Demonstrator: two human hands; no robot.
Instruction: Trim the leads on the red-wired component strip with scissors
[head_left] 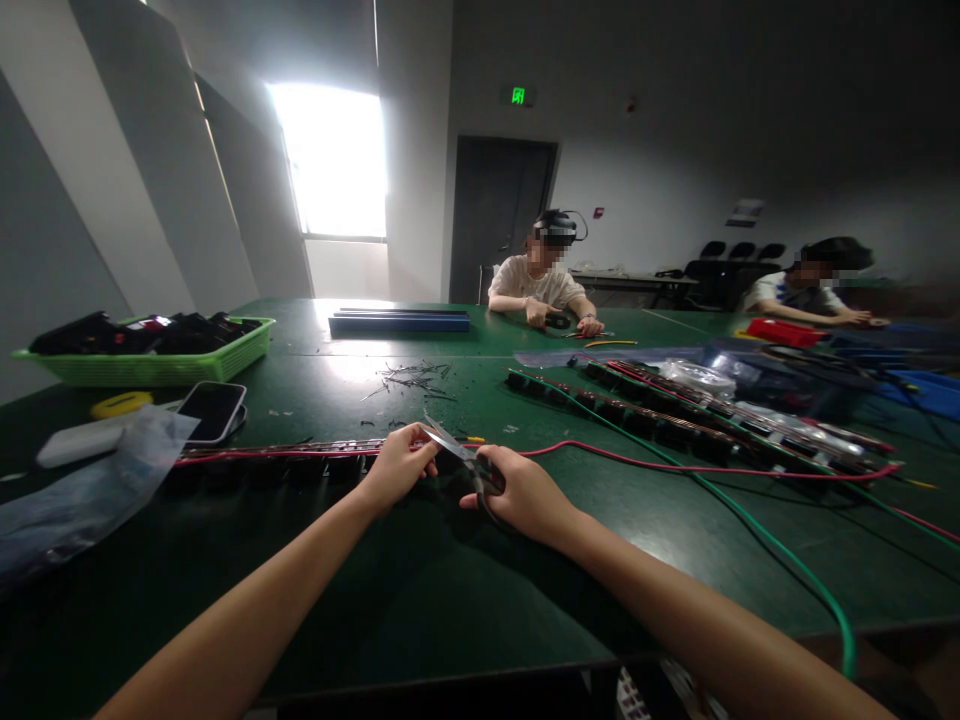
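Observation:
My right hand (525, 492) is closed round the handles of a pair of scissors (451, 446), whose blades point left and up. My left hand (403, 462) is pinched closed right beside the blades. A thin dark end sticks up near its fingertips, but what it grips is too small to make out. Under my left hand runs a long row of black parts (300, 465) with a red wire (240, 453) along its top. The red wire (622, 457) continues to the right past my right hand.
Thin black offcuts (416, 380) lie ahead on the green table (337, 590). A green basket (157, 368), phone (214, 412) and plastic bag (97, 500) are on the left. To the right lie more black rows (652, 425) and a green wire (780, 540). Two people (544, 280) sit opposite.

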